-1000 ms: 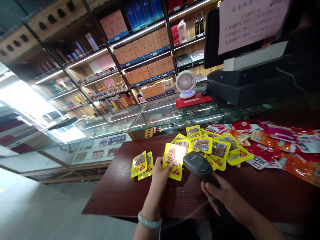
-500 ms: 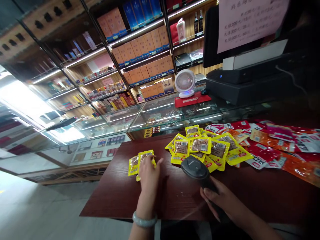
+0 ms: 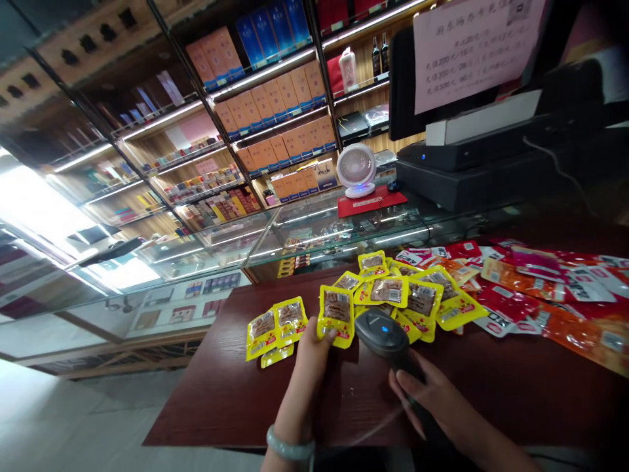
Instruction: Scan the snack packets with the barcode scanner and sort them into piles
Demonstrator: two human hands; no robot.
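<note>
Holding yellow pkt (image 3: 337, 311) just beyond L hand (image 3: 314, 347), pinching lower L edge. Gripping scanner (image 3: 382, 330) w/ R hand (image 3: 426, 387) closed round handle.

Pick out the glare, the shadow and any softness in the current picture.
In the head view, glare washes out the bright patch at far left, and light streaks cross the glass counter; in the head view, the black box fades into darkness rightward; in the head view, the yellow packet in the left hand has unreadable small print.
</note>
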